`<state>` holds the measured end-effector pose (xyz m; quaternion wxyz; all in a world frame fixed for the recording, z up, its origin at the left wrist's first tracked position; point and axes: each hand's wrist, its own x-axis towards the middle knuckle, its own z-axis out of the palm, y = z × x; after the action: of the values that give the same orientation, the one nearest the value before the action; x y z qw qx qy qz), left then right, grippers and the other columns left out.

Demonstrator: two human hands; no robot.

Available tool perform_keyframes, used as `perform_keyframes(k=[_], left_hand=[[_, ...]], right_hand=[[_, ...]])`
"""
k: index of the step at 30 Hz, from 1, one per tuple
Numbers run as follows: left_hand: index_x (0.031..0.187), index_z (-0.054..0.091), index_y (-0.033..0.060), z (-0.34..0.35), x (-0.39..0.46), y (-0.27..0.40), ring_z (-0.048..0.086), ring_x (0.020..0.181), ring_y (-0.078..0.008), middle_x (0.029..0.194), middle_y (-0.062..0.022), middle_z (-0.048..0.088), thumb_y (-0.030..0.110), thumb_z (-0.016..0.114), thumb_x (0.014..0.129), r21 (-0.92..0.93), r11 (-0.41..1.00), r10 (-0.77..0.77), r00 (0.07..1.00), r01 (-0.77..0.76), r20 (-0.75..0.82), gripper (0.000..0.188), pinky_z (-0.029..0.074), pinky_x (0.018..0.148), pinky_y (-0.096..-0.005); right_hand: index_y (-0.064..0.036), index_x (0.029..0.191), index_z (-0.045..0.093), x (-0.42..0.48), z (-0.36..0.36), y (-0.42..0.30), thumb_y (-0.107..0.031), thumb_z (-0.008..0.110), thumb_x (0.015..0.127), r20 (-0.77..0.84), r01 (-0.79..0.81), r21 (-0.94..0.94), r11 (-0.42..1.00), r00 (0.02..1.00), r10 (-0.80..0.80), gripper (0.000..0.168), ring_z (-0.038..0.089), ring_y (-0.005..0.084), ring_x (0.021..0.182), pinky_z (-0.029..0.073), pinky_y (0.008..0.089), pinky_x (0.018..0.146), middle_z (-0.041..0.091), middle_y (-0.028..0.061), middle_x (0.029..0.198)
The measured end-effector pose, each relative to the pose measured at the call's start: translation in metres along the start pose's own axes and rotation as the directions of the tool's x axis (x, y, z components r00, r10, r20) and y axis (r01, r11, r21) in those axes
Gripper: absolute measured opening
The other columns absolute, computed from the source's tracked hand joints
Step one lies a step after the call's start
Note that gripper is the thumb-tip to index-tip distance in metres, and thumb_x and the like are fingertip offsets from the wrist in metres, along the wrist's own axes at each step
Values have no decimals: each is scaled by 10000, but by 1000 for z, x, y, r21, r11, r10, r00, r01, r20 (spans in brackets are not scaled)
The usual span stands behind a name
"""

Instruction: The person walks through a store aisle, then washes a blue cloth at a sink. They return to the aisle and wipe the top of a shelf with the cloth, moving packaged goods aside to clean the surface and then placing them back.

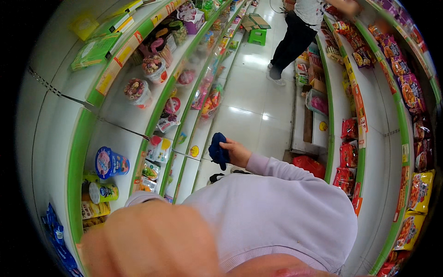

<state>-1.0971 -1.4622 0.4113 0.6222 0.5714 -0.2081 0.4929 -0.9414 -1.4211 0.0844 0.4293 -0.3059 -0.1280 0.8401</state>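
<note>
My right hand (237, 152) is closed around a bunched dark blue cloth (219, 149), held in front of my body over the aisle. Very near the camera at lower left, my left hand (148, 239) looms large and blurred; its fingers cannot be made out, nor whether it holds anything. Behind it, on the left shelving, stand a blue-lidded snack tub (111, 162) and a yellow-green cup (104, 192) lying on its side. Farther along the same shelf are two clear tubs of cereal-like pieces (137, 93). My lilac sweatshirt (277, 214) fills the lower middle.
Green-edged shelves (76, 149) line the left, with bagged snacks (349, 154) on the right shelving. Another person (294, 38) stands farther up the tiled aisle (249, 90), near a green stool (257, 37) with cardboard (256, 22) on it. A red bag (308, 166) lies low at right.
</note>
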Motion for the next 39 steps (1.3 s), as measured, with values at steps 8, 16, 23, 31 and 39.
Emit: perform_keyframes(k=[8, 16, 23, 31, 39], left_hand=[[1070, 453, 94, 2, 0, 16, 486, 975, -194, 1081, -115, 487, 315, 504, 816, 38, 966, 242, 951, -254, 192, 341, 363, 858, -244], [1245, 418, 110, -13, -2, 51, 470, 1111, -211, 1232, -138, 454, 426, 446, 838, -188, 855, 506, 697, -484, 508, 516, 313, 980, -264], [923, 572, -15, -64, -135, 29, 561, 700, -174, 798, -120, 582, 198, 533, 813, 233, 946, -91, 875, 225, -475, 243, 431, 601, -322], [1308, 299, 128, -119, -268, -62, 434, 1088, -203, 1197, -99, 429, 468, 456, 843, 4, 361, -460, 182, 932, -869, 597, 425, 828, -347], [1295, 310, 41, -112, -272, -82, 407, 1165, -256, 1277, -126, 404, 490, 433, 847, -435, 825, -512, 153, 361, -845, 646, 334, 976, -404]], right_hand=[[-97, 1126, 415, -11, 3, -1, -183, 445, 882, 7, -28, -41, 999, 1000, 28, 260, 585, 267, 875, 494, 392, 719, 569, 112, 1007], [-78, 1079, 452, -1, 3, -5, -193, 497, 856, 47, -25, -19, 1000, 999, 25, 256, 545, 240, 963, 439, 393, 847, 559, 96, 1021], [-131, 1165, 384, 11, 22, -12, -308, 450, 885, 19, 95, -66, 993, 995, -94, 338, 556, 261, 921, 480, 419, 776, 519, 78, 1011], [-129, 1281, 330, 0, 90, -21, -57, 560, 807, 226, 64, -303, 951, 974, 6, 532, 529, 192, 956, 464, 330, 790, 513, 60, 1112], [-127, 1321, 275, 12, 102, -5, -229, 578, 827, 362, -120, -216, 969, 912, 194, 588, 509, 151, 1005, 434, 295, 844, 510, 43, 1145]])
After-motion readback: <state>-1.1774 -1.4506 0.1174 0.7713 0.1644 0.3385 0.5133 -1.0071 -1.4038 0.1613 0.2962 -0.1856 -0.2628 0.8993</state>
